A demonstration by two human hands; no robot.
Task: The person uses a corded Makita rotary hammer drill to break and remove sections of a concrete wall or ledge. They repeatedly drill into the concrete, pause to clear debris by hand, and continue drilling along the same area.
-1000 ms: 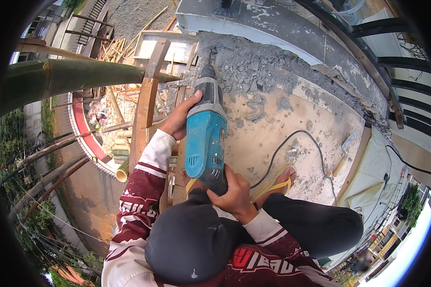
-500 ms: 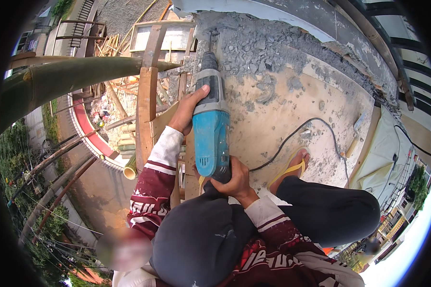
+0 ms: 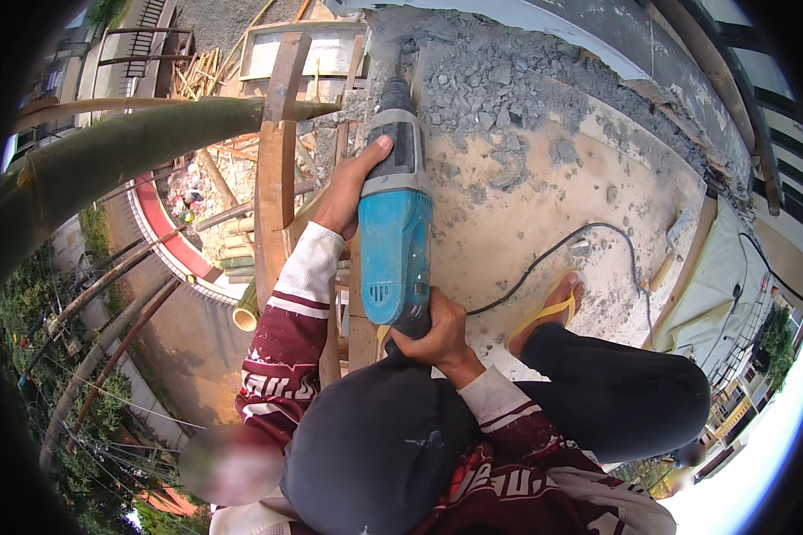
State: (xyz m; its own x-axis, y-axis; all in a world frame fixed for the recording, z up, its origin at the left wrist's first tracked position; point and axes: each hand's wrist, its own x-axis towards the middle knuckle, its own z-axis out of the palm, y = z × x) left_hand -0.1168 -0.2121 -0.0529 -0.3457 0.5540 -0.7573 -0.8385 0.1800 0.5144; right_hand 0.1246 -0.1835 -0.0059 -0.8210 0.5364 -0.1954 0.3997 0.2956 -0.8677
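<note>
A teal and grey rotary hammer drill (image 3: 395, 245) points away from me, its black chuck and bit reaching grey broken concrete at the far edge. My left hand (image 3: 352, 192) is closed round the grey front housing from the left side, thumb on top. At the rear, my right hand (image 3: 442, 334) grips the dark handle beneath the motor body. The bit's tip is hard to make out against the dusty rubble (image 3: 486, 85). A black power cord (image 3: 544, 256) runs from the handle side across the dusty board to the right.
A thick bamboo pole (image 3: 143, 138) and an upright timber (image 3: 275, 187) stand close on my left, with a drop to the ground beyond. Ahead runs a chipped wall edge (image 3: 580, 40). My foot in a yellow flip-flop (image 3: 553, 308) rests on the dusty board (image 3: 616, 192). A pale tarp (image 3: 723, 276) lies right.
The drill's front end has shifted slightly toward the right in view, with both hands still holding it. The surroundings have shifted slightly in the picture.
</note>
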